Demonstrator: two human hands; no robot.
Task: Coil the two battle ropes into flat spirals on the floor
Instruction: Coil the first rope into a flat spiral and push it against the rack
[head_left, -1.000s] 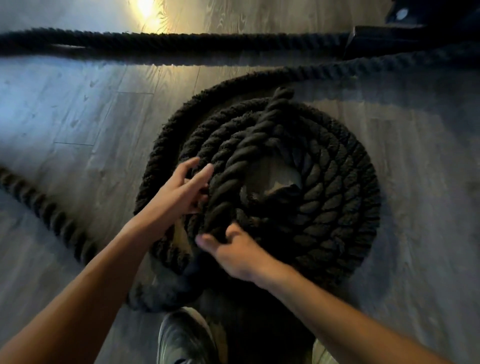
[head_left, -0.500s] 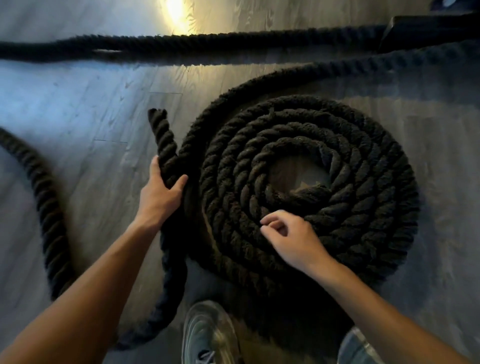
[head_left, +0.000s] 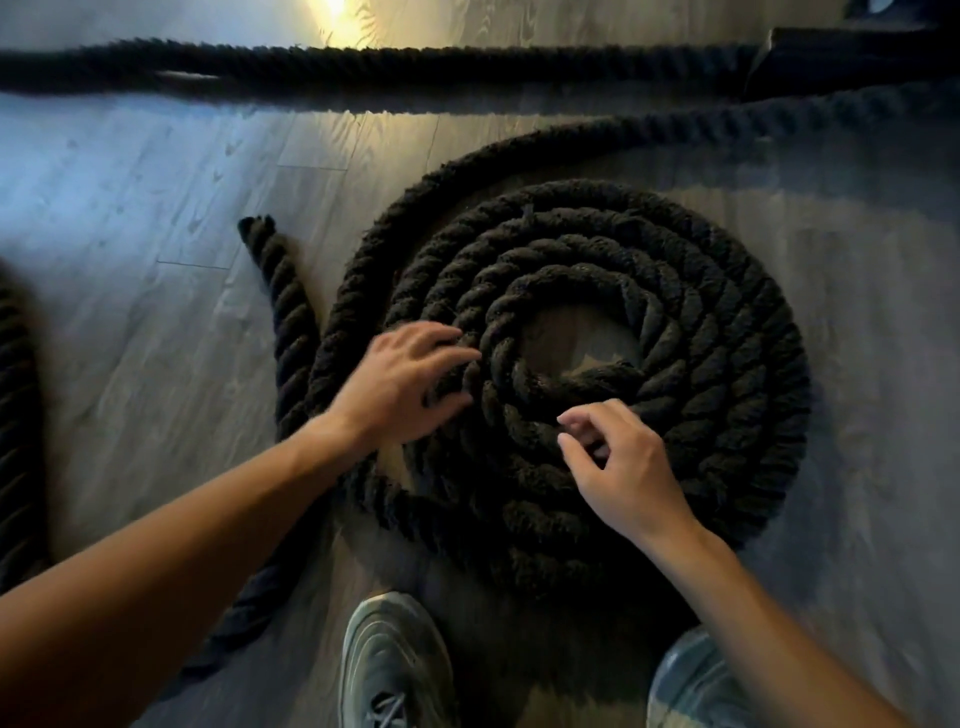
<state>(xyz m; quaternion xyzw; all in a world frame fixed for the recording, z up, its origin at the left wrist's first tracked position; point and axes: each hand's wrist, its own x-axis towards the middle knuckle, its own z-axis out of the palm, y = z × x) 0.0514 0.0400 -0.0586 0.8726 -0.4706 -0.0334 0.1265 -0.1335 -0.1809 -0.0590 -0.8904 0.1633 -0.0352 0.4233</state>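
Head view shows the coil flat on the floor, left hand fingers spread on its turns, right hand loosely curled, holding nothing; I'd nudge each turn snug, never overlapping.

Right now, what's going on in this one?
A person is bent over a black battle rope coil lying as a flat spiral on the wood-look floor. The left hand presses on the coil's left-side rings. The right hand is over the near rings, fingers loosely curled, apparently holding nothing. A loose rope end lies just left of the coil, and a straight rope runs uncoiled across the far side.
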